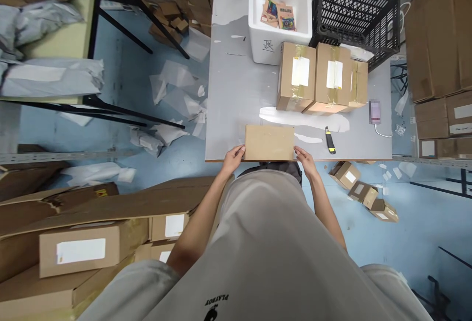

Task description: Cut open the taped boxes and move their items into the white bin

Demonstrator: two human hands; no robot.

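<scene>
A small plain cardboard box (269, 142) lies at the near edge of the grey table (236, 90). My left hand (233, 158) grips its left end with curled fingers. Its right end is held the same way by my right hand (305, 159). Behind it stand two taped cardboard boxes, one (296, 76) on the left and one (336, 79) on the right, each with a white label. A yellow-and-black utility knife (330, 140) rests on the table just right of my right hand.
A white foam bin (279, 41) with printed packets and a black plastic crate (356, 14) stand at the table's back. A small device (375, 112) with a cable lies at the right. Cardboard boxes are stacked left (79, 249) and right (438, 36); paper scraps litter the blue floor.
</scene>
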